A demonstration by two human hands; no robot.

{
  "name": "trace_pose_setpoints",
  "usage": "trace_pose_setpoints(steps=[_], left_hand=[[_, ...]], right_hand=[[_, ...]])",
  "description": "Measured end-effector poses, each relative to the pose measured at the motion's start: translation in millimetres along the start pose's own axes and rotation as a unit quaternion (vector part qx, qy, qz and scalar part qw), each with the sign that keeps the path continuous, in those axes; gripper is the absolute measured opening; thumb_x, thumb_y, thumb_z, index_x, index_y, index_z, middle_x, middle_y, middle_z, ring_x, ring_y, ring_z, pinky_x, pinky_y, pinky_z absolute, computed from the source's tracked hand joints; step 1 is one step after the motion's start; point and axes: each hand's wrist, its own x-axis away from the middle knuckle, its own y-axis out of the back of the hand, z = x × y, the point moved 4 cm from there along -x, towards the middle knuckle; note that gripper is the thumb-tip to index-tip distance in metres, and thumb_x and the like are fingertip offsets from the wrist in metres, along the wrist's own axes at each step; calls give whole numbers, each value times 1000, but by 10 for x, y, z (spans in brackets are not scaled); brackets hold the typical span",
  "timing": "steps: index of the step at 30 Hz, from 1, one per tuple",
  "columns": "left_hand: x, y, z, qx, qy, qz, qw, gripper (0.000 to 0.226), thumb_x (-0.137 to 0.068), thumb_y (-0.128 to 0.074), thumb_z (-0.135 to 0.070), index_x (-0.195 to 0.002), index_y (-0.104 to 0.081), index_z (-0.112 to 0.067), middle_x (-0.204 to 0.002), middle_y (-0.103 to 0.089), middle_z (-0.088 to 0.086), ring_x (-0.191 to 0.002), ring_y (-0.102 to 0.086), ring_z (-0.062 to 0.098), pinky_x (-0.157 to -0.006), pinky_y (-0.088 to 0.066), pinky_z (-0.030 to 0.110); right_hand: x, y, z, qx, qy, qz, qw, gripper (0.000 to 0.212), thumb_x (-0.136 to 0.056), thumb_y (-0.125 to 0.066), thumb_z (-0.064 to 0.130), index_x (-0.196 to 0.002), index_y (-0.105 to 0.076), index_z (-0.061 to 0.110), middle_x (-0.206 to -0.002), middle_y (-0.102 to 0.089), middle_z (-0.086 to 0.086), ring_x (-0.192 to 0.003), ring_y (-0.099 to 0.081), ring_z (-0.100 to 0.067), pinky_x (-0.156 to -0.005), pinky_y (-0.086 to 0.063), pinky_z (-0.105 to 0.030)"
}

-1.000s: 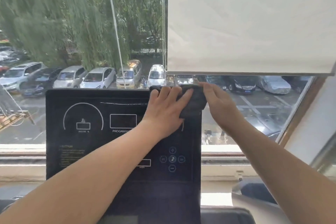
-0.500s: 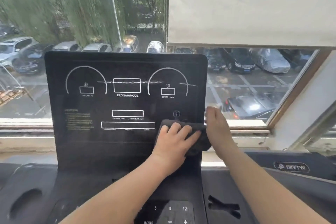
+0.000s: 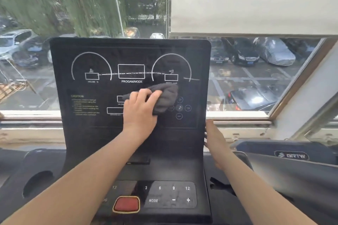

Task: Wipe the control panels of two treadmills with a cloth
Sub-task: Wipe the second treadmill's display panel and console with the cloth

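Observation:
The black treadmill control panel (image 3: pixel 87 118) stands upright in front of me, with white dial outlines and the words PROGAM/MODE. My left hand (image 3: pixel 140 113) presses a bunched dark grey cloth (image 3: pixel 165 97) against the panel's middle right, fingers lying over the cloth's left part. The cloth covers part of the round button cluster. My right hand (image 3: pixel 216 144) is beside the panel's lower right edge, fingers straight, touching or nearly touching it. A second treadmill's console (image 3: pixel 290 157) with a BRTW logo sits to the right.
Below the panel is a keypad (image 3: pixel 170 194) with numbers, MODE, minus and plus, and a red stop button (image 3: pixel 126 204). A cup recess (image 3: pixel 37 182) lies at the left. Behind is a window with a lowered blind (image 3: pixel 256 0) and a car park outside.
My left hand wiped the cloth from the panel's top right corner down its right side, then up and left to the middle. My right hand slid down the right edge, off the cloth.

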Motion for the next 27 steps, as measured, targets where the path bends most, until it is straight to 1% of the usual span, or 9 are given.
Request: trace_pose_setpoints(steps=[2,4,8,13,15,17,20,23,27], left_hand=[[-170,36,-218,43,51,-22,998,67,-66,-81,-8,-131,-68,-20,-115,-65,5,-94,-58,36,-66,-53,43],[-231,-3,-473,82,60,-1,995,68,-68,-82,-10,-133,-67,-23,-119,-66,0,-98,-58,32,-62,-51,38],[74,-337,-865,65,-88,63,992,72,-61,-85,-11,-130,-69,-19,-117,-69,1,-92,-62,32,-61,-56,38],[732,-718,-1113,36,-197,111,973,58,-65,-75,-6,-122,-72,-16,-107,-71,0,-83,-61,30,-58,-43,35],[814,-747,-1169,26,-209,113,971,47,-69,-74,-7,-116,-72,-17,-99,-70,-1,-81,-60,28,-59,-39,35],[954,-781,-1234,30,-235,150,960,41,-67,-77,-9,-107,-73,-18,-95,-69,-1,-80,-61,27,-58,-42,35],[1303,-849,-1324,88,-165,261,947,57,-64,-82,-10,-119,-72,-20,-109,-72,-2,-90,-65,27,-66,-54,35],[1482,-795,-1400,140,-74,327,932,57,-85,-68,-16,-140,-60,-28,-132,-63,-6,-112,-56,27,-88,-54,40],[1588,-659,-1363,160,-47,387,907,50,-90,-58,-31,-140,-55,-40,-133,-57,-12,-115,-50,22,-92,-51,37]], right_hand=[[115,3,61,-20,-5,29,999,55,-105,-23,66,-128,-64,37,-123,-69,17,-118,-62,-8,-109,-45,-38],[104,89,-1,-54,-22,39,998,58,-108,-16,62,-137,-60,36,-128,-66,16,-119,-60,-3,-111,-42,-37],[45,211,-286,-128,-64,13,990,75,-104,-14,70,-141,-63,27,-138,-68,5,-133,-58,-16,-121,-34,-47],[160,310,-574,-107,-86,-88,987,54,-106,-24,62,-128,-58,26,-114,-70,-14,-106,-67,-30,-97,-51,-42],[221,377,-680,-68,-82,-130,986,47,-104,-32,53,-112,-61,17,-97,-66,-10,-87,-62,-26,-77,-50,-40],[283,423,-735,-7,-43,-149,988,43,-103,-35,45,-101,-62,12,-87,-62,-5,-78,-54,-21,-71,-44,-39],[413,464,-823,88,8,-160,983,34,-106,-38,39,-108,-66,20,-102,-67,2,-96,-59,-20,-85,-43,-37],[555,498,-981,111,17,-164,980,25,-105,-45,37,-111,-66,26,-107,-69,6,-104,-62,-20,-91,-47,-37],[698,503,-1059,124,35,-168,977,21,-105,-49,35,-115,-65,26,-107,-68,10,-106,-62,-17,-93,-48,-37]])
